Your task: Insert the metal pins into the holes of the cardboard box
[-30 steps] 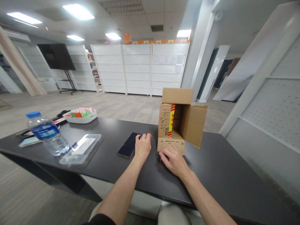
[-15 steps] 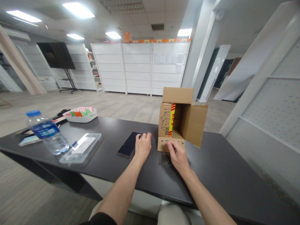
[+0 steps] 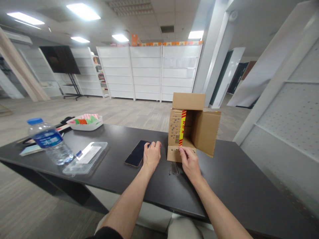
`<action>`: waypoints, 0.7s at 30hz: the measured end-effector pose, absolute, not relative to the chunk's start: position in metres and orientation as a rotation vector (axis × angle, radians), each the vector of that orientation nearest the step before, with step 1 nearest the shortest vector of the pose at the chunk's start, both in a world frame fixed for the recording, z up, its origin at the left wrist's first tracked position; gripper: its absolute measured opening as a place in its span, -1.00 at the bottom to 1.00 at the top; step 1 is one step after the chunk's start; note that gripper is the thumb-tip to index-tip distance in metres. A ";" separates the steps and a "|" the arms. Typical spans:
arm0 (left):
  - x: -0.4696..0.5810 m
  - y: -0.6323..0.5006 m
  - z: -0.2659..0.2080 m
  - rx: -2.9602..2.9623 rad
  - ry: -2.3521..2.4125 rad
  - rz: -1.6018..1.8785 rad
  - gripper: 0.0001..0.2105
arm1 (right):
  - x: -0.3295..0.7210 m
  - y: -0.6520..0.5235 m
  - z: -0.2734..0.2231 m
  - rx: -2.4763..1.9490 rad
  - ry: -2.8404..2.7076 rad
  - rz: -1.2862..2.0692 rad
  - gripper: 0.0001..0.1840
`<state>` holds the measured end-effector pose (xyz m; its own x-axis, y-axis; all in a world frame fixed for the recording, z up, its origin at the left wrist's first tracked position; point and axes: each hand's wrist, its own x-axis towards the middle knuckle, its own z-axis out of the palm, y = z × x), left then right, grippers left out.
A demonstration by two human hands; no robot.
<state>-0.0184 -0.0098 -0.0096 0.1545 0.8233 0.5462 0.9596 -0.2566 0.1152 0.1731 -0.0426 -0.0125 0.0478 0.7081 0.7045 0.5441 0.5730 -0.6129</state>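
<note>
A cardboard box (image 3: 174, 127) stands open toward me on the dark table, its lower front flap (image 3: 173, 155) marked with a row of small holes. At that flap my right hand (image 3: 190, 162) is closed in a pinch, thumb against forefinger; whatever lies between the tips is too small to make out. Several thin metal nails or screws (image 3: 174, 168) lie fanned out just below the flap, left of this hand. My left hand (image 3: 152, 154) rests on the table with loosely bent fingers and nothing visible in it. Its thumb is at the right edge of a dark phone (image 3: 137, 153).
To the left lie a clear plastic case (image 3: 87, 157) and a water bottle (image 3: 51, 141). Behind them is a white tray (image 3: 86, 127) with colourful packets. The box's side flap (image 3: 209, 132) sticks out to the right. The table's front edge runs under my forearms.
My right hand has shifted slightly to the right along the flap, still pinched. The left hand, phone, box and nails look unmoved.
</note>
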 end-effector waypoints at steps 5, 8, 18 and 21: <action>-0.018 -0.010 -0.009 -2.180 -1.737 -0.760 -0.78 | 0.174 -0.040 -0.015 -1.079 -1.615 0.158 -0.70; -0.018 -0.011 -0.007 -2.182 -1.738 -0.759 -0.78 | 0.174 -0.039 -0.016 -1.090 -1.618 0.153 -0.69; -0.017 -0.013 -0.005 -2.182 -1.736 -0.747 -0.77 | 0.174 -0.036 -0.018 -1.112 -1.662 0.109 -0.71; -0.017 -0.013 -0.005 -2.184 -1.739 -0.747 -0.76 | 0.174 -0.035 -0.018 -1.139 -1.691 0.074 -0.69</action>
<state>-0.0173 -0.0127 -0.0053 0.1553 0.8308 0.5345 0.9595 -0.2555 0.1184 0.1743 -0.0353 -0.0184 0.0006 0.7044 0.7098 0.6400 0.5451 -0.5415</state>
